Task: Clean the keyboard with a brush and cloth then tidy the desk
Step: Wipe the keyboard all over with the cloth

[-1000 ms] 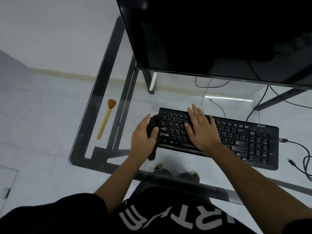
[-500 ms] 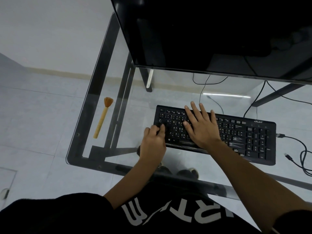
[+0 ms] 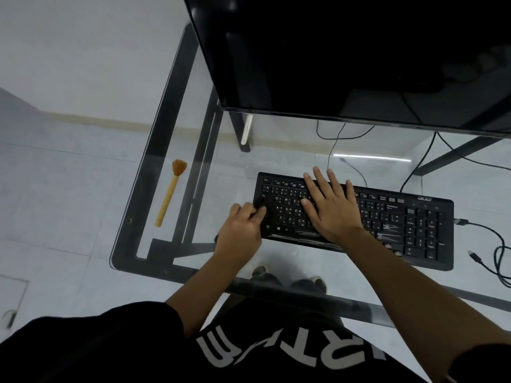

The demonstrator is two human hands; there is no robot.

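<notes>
**Keyboard** (image 3: 387, 225): black, full-size, flat on the glass desk (image 3: 276, 158). It sits right of centre and slightly slanted, with its right end nearer me.

**My left hand** (image 3: 240, 230): at the keyboard's left end, fingers curled around a dark cloth (image 3: 260, 204) and pressing it onto the outermost keys. Most of the cloth is hidden under my palm, with only a dark wad showing between thumb and fingers.

**My right hand** (image 3: 331, 208): just right of the left one, palm down on the letter keys. The fingers are straight and spread, pointing away from me, and it holds nothing.

**Brush** (image 3: 170, 193): wooden handle and tan bristles, lying by the desk's left edge with the bristles at the far end. It is well apart from both hands.

**Monitor** (image 3: 345, 51): large, with a dark screen, beyond the keyboard.

**Cables** (image 3: 497, 258): black, loose on the glass right of the keyboard. One plug lies unconnected.
</notes>
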